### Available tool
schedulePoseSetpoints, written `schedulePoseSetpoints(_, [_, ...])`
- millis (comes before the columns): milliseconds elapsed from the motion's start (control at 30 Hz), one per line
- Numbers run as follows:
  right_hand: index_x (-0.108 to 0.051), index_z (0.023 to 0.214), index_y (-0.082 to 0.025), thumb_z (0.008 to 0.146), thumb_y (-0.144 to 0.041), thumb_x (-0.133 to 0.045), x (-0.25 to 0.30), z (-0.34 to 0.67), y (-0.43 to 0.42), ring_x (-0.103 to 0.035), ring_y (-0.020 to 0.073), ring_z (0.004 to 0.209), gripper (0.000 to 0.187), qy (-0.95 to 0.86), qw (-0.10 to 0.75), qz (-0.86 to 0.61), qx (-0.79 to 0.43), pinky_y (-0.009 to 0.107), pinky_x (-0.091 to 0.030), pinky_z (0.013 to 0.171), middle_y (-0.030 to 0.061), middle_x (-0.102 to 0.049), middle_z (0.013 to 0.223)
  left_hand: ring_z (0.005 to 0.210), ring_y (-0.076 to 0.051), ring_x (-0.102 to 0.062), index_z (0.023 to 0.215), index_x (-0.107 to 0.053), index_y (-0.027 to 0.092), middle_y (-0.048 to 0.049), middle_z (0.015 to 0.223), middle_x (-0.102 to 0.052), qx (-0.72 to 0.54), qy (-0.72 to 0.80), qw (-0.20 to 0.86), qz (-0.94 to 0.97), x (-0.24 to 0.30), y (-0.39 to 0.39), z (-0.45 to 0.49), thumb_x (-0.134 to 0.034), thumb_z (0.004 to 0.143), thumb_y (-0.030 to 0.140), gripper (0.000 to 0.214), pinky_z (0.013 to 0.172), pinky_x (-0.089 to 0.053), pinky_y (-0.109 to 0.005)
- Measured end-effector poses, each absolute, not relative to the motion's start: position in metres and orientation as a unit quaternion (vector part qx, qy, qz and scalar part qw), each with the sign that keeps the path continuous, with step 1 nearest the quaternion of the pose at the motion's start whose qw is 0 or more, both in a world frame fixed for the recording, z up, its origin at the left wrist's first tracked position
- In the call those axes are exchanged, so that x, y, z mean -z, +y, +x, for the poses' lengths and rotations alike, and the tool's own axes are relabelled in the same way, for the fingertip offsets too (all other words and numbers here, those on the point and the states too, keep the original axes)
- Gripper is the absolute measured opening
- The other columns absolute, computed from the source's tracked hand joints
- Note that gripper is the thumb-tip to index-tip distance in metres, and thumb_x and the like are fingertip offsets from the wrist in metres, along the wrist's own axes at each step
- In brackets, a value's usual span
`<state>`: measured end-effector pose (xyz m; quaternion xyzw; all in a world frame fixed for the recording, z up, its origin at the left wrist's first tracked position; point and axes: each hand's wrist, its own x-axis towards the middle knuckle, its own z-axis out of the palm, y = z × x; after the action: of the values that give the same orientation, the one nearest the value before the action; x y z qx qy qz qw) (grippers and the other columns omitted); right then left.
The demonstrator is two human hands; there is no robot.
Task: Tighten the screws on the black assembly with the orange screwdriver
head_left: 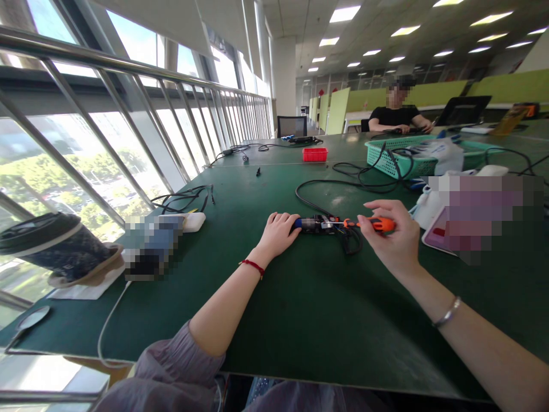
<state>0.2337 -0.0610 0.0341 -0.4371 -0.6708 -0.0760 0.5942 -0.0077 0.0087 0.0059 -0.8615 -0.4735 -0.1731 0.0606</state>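
My left hand [278, 234] is closed around the blue end of a dark cylindrical corded tool [318, 225], which lies sideways on the green table [309, 320]. Its right part looks uneven, with small parts showing, and a black loop sits below it. My right hand [397, 237] grips the orange handle of a screwdriver [382, 224] between thumb and fingers. The screwdriver's thin shaft points left and lies over the tool; whether its tip touches a screw I cannot make out. A black cable [306, 189] curves away behind the tool.
A teal basket [386, 163] with cables and bags stands at the back right, near a small red tray [314, 154]. Left are a lidded cup [64, 252], a blurred phone-like item [156, 246] and black cables [184, 200]. Across the table sits another person [397, 117].
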Motion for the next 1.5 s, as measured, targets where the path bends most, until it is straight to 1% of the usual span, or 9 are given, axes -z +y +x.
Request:
schedulePoseSetpoints(167, [-0.056, 0.11, -0.024, 0.075, -0.027, -0.066, -0.0333, 0.2327, -0.0579, -0.063, 0.0209, 0.084, 0.036, -0.658, 0.633, -0.398, 0.095, 0.038, -0.053, 0.073, 0.0062, -0.062, 0.1, 0.113, -0.023, -0.054, 0.127, -0.05, 0.022, -0.0067, 0.117, -0.061, 0.18, -0.471, 0.059, -0.862, -0.0065, 0.0083, -0.0077, -0.041, 0.097, 0.035, 0.034, 0.112, -0.029, -0.043])
schedulePoseSetpoints(300, [-0.059, 0.098, -0.024, 0.078, -0.031, -0.066, -0.0341, 0.2337, -0.06, -0.057, 0.0175, 0.063, 0.022, -0.665, 0.601, -0.436, 0.082, 0.037, -0.051, 0.068, -0.0026, -0.056, 0.066, 0.112, -0.022, -0.054, 0.126, -0.05, 0.022, -0.0066, 0.117, -0.061, 0.178, -0.472, 0.056, -0.862, -0.0068, 0.0083, -0.0078, -0.041, 0.097, 0.035, 0.033, 0.112, -0.029, -0.043])
schedulePoseSetpoints(367, [-0.059, 0.093, -0.024, 0.078, -0.032, -0.066, -0.0344, 0.2342, -0.0608, -0.054, 0.0164, 0.058, 0.018, -0.663, 0.593, -0.449, 0.083, 0.037, -0.05, 0.067, -0.0046, -0.052, 0.059, 0.112, -0.022, -0.054, 0.126, -0.05, 0.022, -0.0064, 0.116, -0.061, 0.176, -0.472, 0.056, -0.862, -0.0069, 0.0084, -0.0079, -0.042, 0.097, 0.035, 0.033, 0.112, -0.028, -0.043])
schedulePoseSetpoints(567, [-0.057, 0.108, -0.023, 0.074, -0.027, -0.066, -0.0326, 0.2337, -0.0579, -0.061, 0.0217, 0.084, 0.035, -0.655, 0.627, -0.411, 0.095, 0.039, -0.052, 0.074, 0.0061, -0.062, 0.097, 0.112, -0.022, -0.055, 0.126, -0.051, 0.022, -0.0068, 0.117, -0.061, 0.176, -0.475, 0.058, -0.86, -0.0073, 0.0078, -0.0082, -0.042, 0.097, 0.035, 0.033, 0.111, -0.029, -0.043])
schedulePoseSetpoints(767, [-0.061, 0.091, -0.025, 0.078, -0.033, -0.065, -0.0367, 0.2327, -0.0619, -0.056, 0.0178, 0.061, 0.015, -0.668, 0.587, -0.446, 0.099, 0.04, -0.051, 0.075, -0.0034, -0.054, 0.059, 0.112, -0.022, -0.054, 0.126, -0.05, 0.023, -0.0065, 0.117, -0.061, 0.18, -0.472, 0.056, -0.861, -0.007, 0.008, -0.0076, -0.042, 0.097, 0.035, 0.033, 0.112, -0.029, -0.043])
schedulePoseSetpoints(967, [-0.056, 0.11, -0.024, 0.075, -0.027, -0.065, -0.0329, 0.234, -0.0585, -0.062, 0.0233, 0.085, 0.036, -0.664, 0.613, -0.415, 0.106, 0.043, -0.051, 0.08, 0.0048, -0.063, 0.093, 0.112, -0.022, -0.054, 0.126, -0.05, 0.022, -0.0064, 0.117, -0.061, 0.174, -0.476, 0.06, -0.86, -0.0076, 0.0077, -0.0075, -0.041, 0.097, 0.035, 0.033, 0.112, -0.028, -0.042])
schedulePoseSetpoints(1167, [-0.06, 0.093, -0.024, 0.077, -0.031, -0.066, -0.0372, 0.2327, -0.062, -0.057, 0.0191, 0.064, 0.018, -0.665, 0.596, -0.438, 0.1, 0.04, -0.049, 0.075, -0.0037, -0.052, 0.058, 0.113, -0.022, -0.054, 0.127, -0.05, 0.021, -0.0067, 0.118, -0.061, 0.172, -0.474, 0.059, -0.862, -0.0079, 0.0071, -0.0077, -0.041, 0.097, 0.035, 0.034, 0.112, -0.028, -0.043])
schedulePoseSetpoints(1400, [-0.058, 0.108, -0.022, 0.074, -0.026, -0.066, -0.0327, 0.2339, -0.0586, -0.061, 0.0229, 0.086, 0.035, -0.659, 0.617, -0.417, 0.108, 0.042, -0.05, 0.079, 0.0055, -0.063, 0.094, 0.113, -0.023, -0.054, 0.127, -0.05, 0.021, -0.0071, 0.118, -0.061, 0.174, -0.474, 0.057, -0.861, -0.0074, 0.008, -0.0079, -0.041, 0.097, 0.035, 0.034, 0.112, -0.028, -0.043])
schedulePoseSetpoints(1500, [-0.06, 0.1, -0.023, 0.076, -0.03, -0.066, -0.0338, 0.2338, -0.0595, -0.06, 0.0204, 0.074, 0.026, -0.663, 0.601, -0.434, 0.104, 0.039, -0.05, 0.075, 0.0003, -0.06, 0.073, 0.113, -0.023, -0.054, 0.127, -0.051, 0.02, -0.0071, 0.118, -0.061, 0.173, -0.473, 0.061, -0.862, -0.0073, 0.008, -0.0077, -0.042, 0.097, 0.035, 0.034, 0.112, -0.029, -0.043])
